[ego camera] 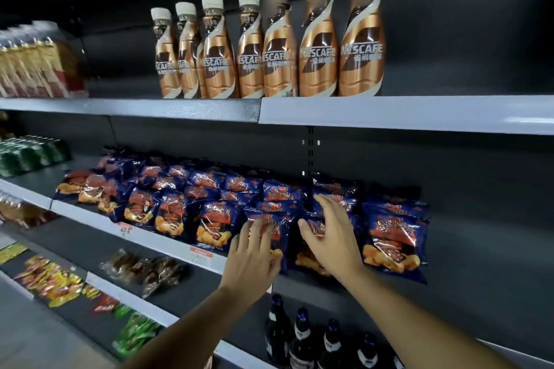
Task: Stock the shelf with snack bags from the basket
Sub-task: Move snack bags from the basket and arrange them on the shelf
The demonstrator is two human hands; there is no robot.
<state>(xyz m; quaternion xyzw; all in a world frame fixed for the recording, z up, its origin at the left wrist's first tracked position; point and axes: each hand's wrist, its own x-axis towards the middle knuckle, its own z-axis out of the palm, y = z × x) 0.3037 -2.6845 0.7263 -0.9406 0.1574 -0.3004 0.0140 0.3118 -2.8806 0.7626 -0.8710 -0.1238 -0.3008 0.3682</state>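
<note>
Many dark-blue and red snack bags stand in rows on the middle shelf. My left hand rests with relaxed fingers on the front of one bag at the shelf's front edge. My right hand lies spread over the neighbouring bag, with the fingers reaching up past its top and the thumb out to the left. Another bag stands just right of my right hand. The basket is out of view.
Copper coffee bottles line the upper shelf. Dark glass bottles stand below my hands, with brown packets and yellow, red and green packets on lower shelves to the left. The middle shelf is bare right of the bags.
</note>
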